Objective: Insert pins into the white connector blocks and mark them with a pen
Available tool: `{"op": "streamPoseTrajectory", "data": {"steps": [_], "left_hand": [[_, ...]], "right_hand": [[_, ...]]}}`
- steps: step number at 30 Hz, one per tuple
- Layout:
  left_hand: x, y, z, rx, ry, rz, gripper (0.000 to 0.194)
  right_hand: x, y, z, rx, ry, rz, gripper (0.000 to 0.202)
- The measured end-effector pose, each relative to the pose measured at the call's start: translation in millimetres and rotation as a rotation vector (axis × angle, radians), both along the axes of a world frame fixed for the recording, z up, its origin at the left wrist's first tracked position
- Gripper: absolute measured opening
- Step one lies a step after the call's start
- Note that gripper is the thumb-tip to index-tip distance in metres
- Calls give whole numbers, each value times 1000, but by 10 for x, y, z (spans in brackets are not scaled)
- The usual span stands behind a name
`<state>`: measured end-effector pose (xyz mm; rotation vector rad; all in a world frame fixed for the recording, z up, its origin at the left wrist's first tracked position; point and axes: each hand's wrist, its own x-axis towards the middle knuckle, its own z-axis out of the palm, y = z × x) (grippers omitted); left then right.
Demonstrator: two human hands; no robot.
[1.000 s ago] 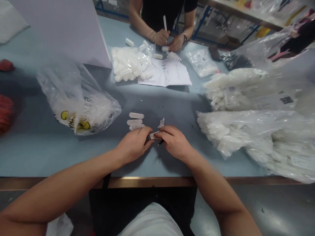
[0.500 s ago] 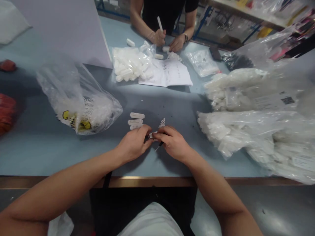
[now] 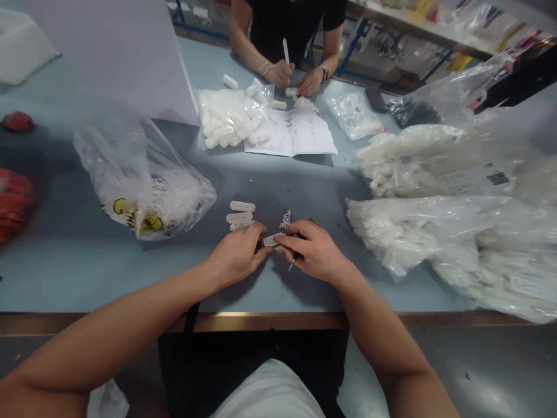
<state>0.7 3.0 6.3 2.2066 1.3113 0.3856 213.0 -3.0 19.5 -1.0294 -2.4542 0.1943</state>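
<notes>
Between my hands is a small oblong white plastic piece (image 3: 272, 240) with rows of tiny marks or holes. My left hand (image 3: 237, 251) pinches its left end between thumb and fingers. My right hand (image 3: 314, 251) is closed, its thumb and fingertips at the piece's right end. A thin tool (image 3: 293, 262) with a dark handle and metal tip is tucked in the right fingers and points down; its exact kind is unclear. Just beyond my left hand lie three similar white pieces (image 3: 240, 217) in a stack-like row. A little heap of tiny white parts (image 3: 285, 219) sits beyond the right fingers.
At left stands a clear bag of small white parts (image 3: 174, 197). Large bags of white pieces (image 3: 400, 232) fill the right side. Across the table (image 3: 130, 284), a person (image 3: 282, 72) holds a white pen-like thing near a paper sheet (image 3: 291, 136) and a bag of white pieces (image 3: 230, 116).
My right hand has shifted slightly right, with the tool tip, uncovering more of the white piece. My left hand stays nearly in place. The person opposite has moved their hands slightly.
</notes>
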Motion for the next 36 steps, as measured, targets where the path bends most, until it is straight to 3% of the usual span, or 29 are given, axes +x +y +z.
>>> {"op": "streamPoseTrajectory", "data": {"steps": [6,11,14,19,24,36], "left_hand": [[1,3,-8,1,14,-2,17],[1,12,-16,12,28,-8,17],[0,18,1,32,30,-26,18],[3,19,15,48,45,-40,20],[11,18,24,49,46,-52,19],[16,8,40,56,50,-58,17]], "right_hand": [[-49,-18,-15,49,-249,62,21],[-59,-20,-3,65,-228,80,21],[1,28,-4,2,-65,-6,23],[186,193,-76,-75,70,-333,25],[229,275,-163,-218,17,-280,20],[135,273,-176,-201,-160,-314,11]]}}
